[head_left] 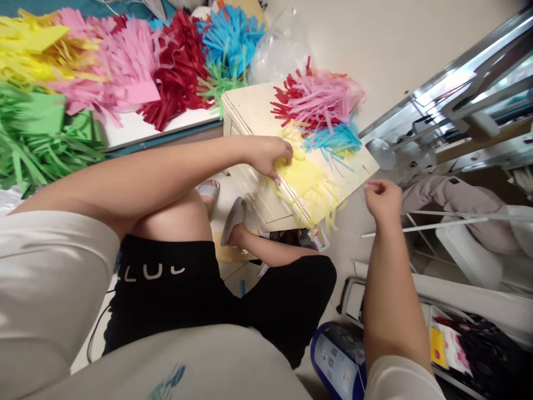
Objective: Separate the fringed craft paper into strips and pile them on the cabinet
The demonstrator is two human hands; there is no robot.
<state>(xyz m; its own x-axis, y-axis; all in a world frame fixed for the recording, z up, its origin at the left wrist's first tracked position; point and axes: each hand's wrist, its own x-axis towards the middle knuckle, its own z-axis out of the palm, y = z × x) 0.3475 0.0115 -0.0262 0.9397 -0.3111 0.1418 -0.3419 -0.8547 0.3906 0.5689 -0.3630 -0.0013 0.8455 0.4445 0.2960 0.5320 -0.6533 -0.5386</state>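
My left hand [267, 155] rests curled on a yellow fringed paper sheet [308, 186] that lies on a small cream stool [254, 116], fingers pressing on its edge. My right hand [383, 199] hovers to the right of the stool, off its edge, fingers pinched together; whatever they hold is too small to make out. Red, pink and blue fringed paper [322, 105] is piled at the stool's far end.
Heaps of yellow, green, pink, red and blue fringed paper [104, 61] cover a low board at the upper left. A clear plastic bag [277, 53] lies behind the stool. A metal rack [466, 94] and a thin white rod [437, 225] stand at the right. A blue-and-white container [337, 361] sits by my knee.
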